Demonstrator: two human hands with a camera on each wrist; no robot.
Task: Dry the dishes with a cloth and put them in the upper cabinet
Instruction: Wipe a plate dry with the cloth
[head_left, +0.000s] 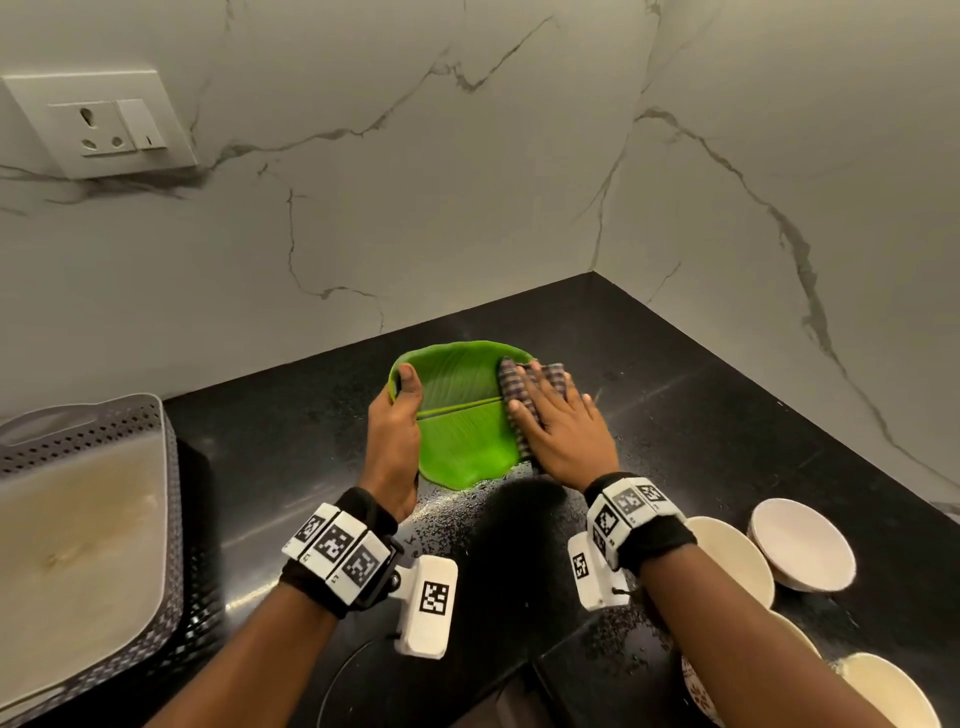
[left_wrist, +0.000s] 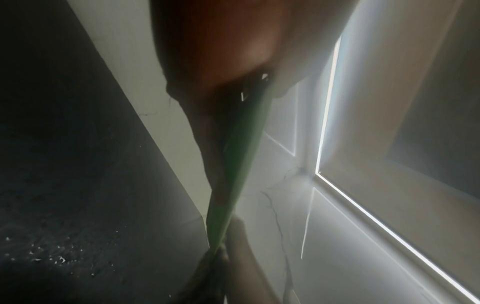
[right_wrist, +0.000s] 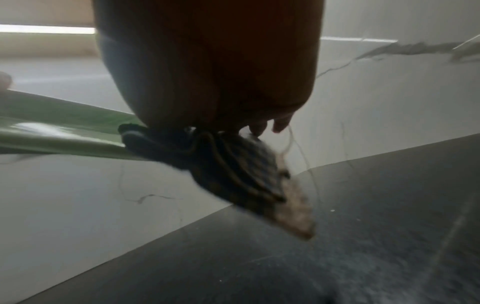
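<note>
Head view: left hand (head_left: 392, 436) pinches green plate (head_left: 457, 431) at 9 o'clock rim; right hand (head_left: 563, 436) flat, fingers straight, presses cloth (head_left: 511, 379) at 3 o'clock rim.

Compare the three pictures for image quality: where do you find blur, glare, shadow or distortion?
Head view: sharp; wide-angle bending of the wall lines, a dark shadow on the counter below the green plate. Left wrist view: dim, the left hand blurred, a bright strip of glare at right. Right wrist view: soft, the cloth smeared.
</note>
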